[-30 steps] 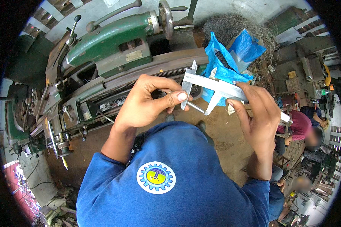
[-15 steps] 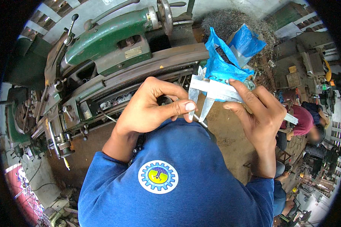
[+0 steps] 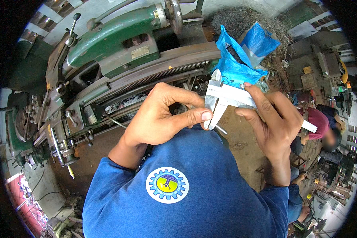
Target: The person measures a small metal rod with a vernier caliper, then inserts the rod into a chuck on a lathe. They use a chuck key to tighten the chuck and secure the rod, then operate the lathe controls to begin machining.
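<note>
A silver vernier caliper (image 3: 234, 95) is held up in front of my chest, its beam slanting down to the right. My right hand (image 3: 275, 119) grips the sliding part and beam, thumb below and fingers above. My left hand (image 3: 166, 115) is closed at the caliper's long measuring jaws (image 3: 215, 113), thumb and fingers pinching the outer jaw. The jaws stand close together, with only a narrow gap near their roots. A thin metal rod (image 3: 221, 129) sticks out just past the jaw tips; whether my left fingers hold it is hidden.
A green lathe (image 3: 111, 43) with handwheel and levers fills the upper left. Blue plastic bags (image 3: 242, 59) sit at its right end, before a heap of metal shavings (image 3: 242, 18). Farther right a person in a maroon shirt (image 3: 317, 123) bends down among machine parts.
The caliper's sliding jaw has moved toward the fixed jaw, narrowing the wide gap between them. Both hands keep their hold, and the caliper has shifted slightly right.
</note>
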{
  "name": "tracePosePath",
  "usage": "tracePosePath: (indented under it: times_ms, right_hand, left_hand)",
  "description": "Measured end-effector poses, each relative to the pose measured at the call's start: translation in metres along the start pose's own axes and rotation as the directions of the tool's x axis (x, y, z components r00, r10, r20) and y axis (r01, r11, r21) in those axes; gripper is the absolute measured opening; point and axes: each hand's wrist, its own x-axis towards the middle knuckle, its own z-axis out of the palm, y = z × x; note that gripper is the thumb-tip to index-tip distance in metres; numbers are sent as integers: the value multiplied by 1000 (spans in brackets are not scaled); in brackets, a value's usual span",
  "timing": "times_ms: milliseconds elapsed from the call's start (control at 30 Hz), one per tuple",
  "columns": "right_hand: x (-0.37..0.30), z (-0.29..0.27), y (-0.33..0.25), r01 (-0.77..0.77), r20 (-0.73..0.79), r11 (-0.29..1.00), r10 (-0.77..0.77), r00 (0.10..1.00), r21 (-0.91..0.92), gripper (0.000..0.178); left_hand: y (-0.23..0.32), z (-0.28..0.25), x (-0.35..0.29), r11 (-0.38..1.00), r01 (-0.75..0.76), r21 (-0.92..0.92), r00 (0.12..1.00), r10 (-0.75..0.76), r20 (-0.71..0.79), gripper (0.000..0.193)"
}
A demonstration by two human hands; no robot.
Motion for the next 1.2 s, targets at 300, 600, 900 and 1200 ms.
tracePosePath:
  times_ms: [300, 600, 900, 1200]
  right_hand:
    - [1, 0, -3, 18, -3, 1000, -18, 1000, 2, 51]
    - [4, 1, -4, 15, 13, 1000, -16, 1000, 11, 53]
    - [3, 2, -4, 2, 8, 1000, -2, 1000, 23, 52]
    - [0, 0, -3, -34, 10, 999, 33, 999, 11, 53]
  left_hand:
    - [0, -2, -4, 1000, -21, -21, 1000, 21, 4, 16]
    - [-2, -3, -6, 997, -35, -74, 999, 36, 1, 18]
    - [-3, -2, -6, 998, -41, -52, 999, 40, -11, 18]
    - [-4, 2, -1, 997, -54, -49, 999, 54, -2, 19]
